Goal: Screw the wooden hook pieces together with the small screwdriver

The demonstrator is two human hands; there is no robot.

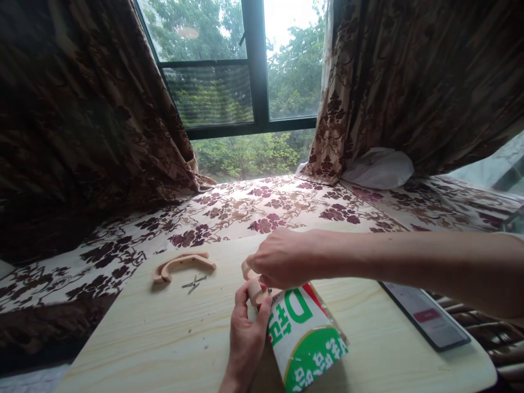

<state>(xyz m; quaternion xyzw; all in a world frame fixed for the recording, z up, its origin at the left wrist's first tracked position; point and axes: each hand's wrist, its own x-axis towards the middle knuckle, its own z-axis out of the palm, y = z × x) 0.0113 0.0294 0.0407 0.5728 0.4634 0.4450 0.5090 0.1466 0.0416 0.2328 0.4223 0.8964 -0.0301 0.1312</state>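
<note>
Thumb and fingers of my left hand (pixel 249 327) are closed on a small light wooden piece (pixel 255 292) with a rounded end. Just above it, my right hand (pixel 276 259) is bent down with its fingers curled together; what they grip is hidden. Another curved wooden part (pixel 246 269) shows at the left of my right fingers, and I cannot tell whether it joins the piece in my left hand. A tiny dark spot shows by the fingertips. Right beside my hands lies a white, green and red printed package (pixel 305 338), partly under my right wrist.
Two curved wooden pieces (pixel 184 263) lie on the pale wooden table (pixel 164 338), near several screws (pixel 195 283). A tablet or phone (pixel 426 316) rests at the right edge. Behind are floral fabric (pixel 266 204), a white plastic bag (pixel 380 168), curtains and a window.
</note>
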